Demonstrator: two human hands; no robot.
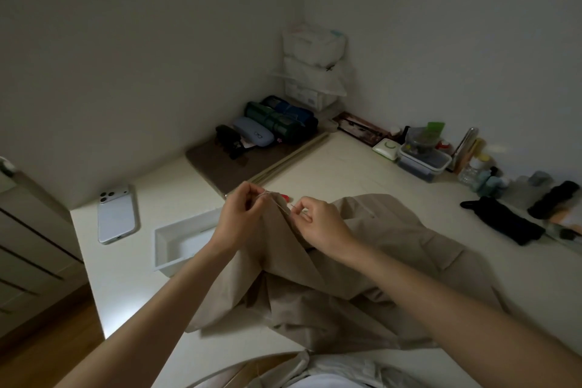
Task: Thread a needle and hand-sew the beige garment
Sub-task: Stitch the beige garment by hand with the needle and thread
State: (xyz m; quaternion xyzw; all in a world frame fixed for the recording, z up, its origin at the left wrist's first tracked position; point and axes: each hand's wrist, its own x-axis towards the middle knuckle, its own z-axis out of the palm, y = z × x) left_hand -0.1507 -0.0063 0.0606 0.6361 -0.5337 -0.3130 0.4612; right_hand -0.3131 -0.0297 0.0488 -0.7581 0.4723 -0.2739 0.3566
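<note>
fingertips (256, 195) of the left hand (239, 214) are closed in a tight pinch on a raised fold of the beige woven garment (393, 239), thumb against forefinger, the other fingers curled beneath. just across the fold, the right hand (321, 225) pinches a thin metal needle (295, 207) between thumb and forefinger, its remaining fingers curled in. the needle's tip lies against the fold's edge. whether thread runs through it is too fine to tell. the garment lies rumpled on the white table (346, 161), spreading from the hands back toward the person. a small red object (286, 197) shows just behind the fold. beside the left wrist sits a white rectangular plastic tray (170, 264), only its pale floor showing. farther left lies a white smartphone (117, 217), camera side up. by the right wall stands a clear lidded plastic box (423, 164) holding small dark items too dim to name.
</note>
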